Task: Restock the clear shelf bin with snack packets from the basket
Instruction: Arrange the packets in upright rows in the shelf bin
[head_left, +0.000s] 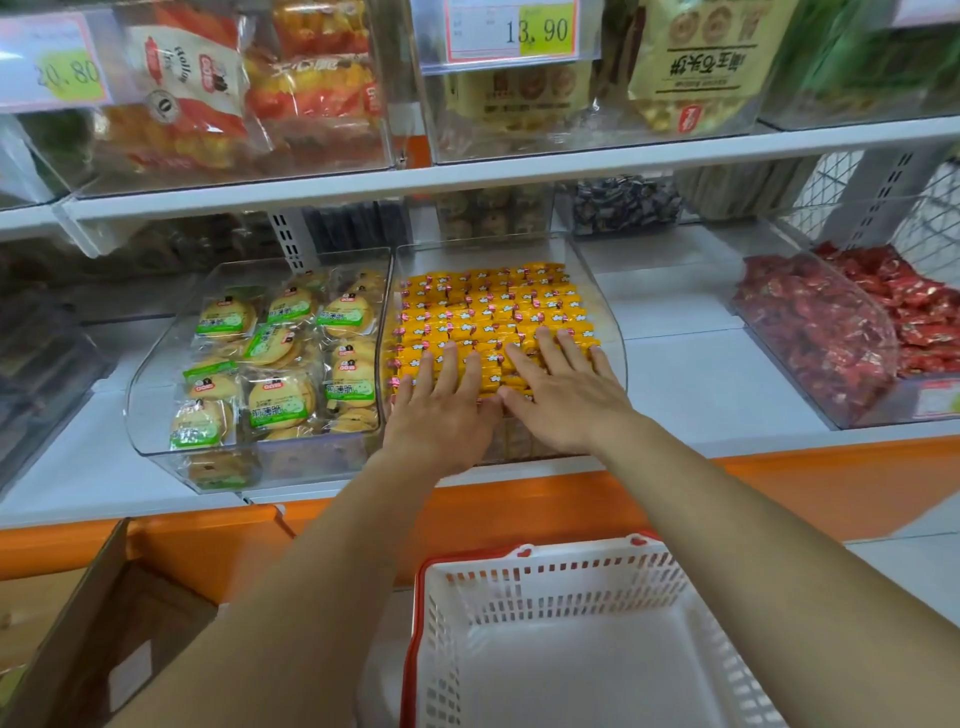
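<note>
Snack packets (493, 306) in clear shelf bin (609, 318): level gently with left grip (441, 410) and right grip (563, 400), both spread flat on top; avoid crushing, keep rows even.

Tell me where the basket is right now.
In the head view the white basket sits low and right of centre, below the orange shelf front, right of the cardboard box.

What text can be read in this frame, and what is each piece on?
"13.90": centre price tag, on the upper middle bin.
"20.80": left price tag, upper left, blurred.
Gold bag: Chinese print upside down, unreadable.
Biscuit packets, yellow packets: print too small.
</note>
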